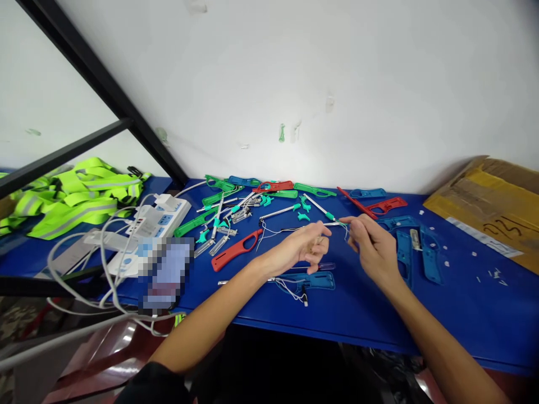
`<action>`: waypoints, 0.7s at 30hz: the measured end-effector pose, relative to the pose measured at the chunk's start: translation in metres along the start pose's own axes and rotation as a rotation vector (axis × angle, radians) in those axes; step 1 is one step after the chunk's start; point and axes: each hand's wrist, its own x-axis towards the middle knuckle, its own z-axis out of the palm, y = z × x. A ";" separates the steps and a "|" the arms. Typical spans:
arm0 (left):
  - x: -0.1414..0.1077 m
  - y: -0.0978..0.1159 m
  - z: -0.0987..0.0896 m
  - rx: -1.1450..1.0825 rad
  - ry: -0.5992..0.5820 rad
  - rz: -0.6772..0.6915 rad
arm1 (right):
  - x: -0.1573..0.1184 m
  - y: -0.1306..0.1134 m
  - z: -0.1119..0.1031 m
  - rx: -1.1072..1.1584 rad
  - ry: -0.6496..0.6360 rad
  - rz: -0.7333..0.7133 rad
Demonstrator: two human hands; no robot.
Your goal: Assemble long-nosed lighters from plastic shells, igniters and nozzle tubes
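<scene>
My left hand (304, 245) hovers over the middle of the blue table (353, 314), fingers curled but apart, with nothing visible between them. To its right, my right hand (373, 245) pinches the teal end of a thin metal tube (319, 207) or its wires; the exact contact is too small to tell. Below my left hand lies a blue handle shell (314, 280) with white wires and a metal rod. A red handle shell (236, 251) rests left of my left hand. Metal tubes with teal ends and clear small parts are spread behind it.
Green, red and blue shells line the wall. More blue shells (430, 255) lie at the right, near a cardboard box (497, 207). On the left are a power strip (168, 221) with white cables, a phone (166, 275), a black frame and neon straps (80, 193).
</scene>
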 end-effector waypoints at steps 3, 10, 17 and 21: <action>0.001 0.000 -0.001 -0.020 -0.074 -0.028 | 0.002 -0.001 0.002 0.272 -0.085 0.236; 0.003 -0.008 -0.003 0.190 0.085 0.038 | -0.004 -0.002 0.008 0.548 -0.206 0.443; 0.005 -0.016 -0.005 0.248 0.158 0.009 | -0.003 -0.005 0.003 0.456 -0.226 0.401; 0.004 -0.019 -0.004 0.260 0.218 -0.026 | -0.004 -0.006 0.004 0.446 -0.267 0.394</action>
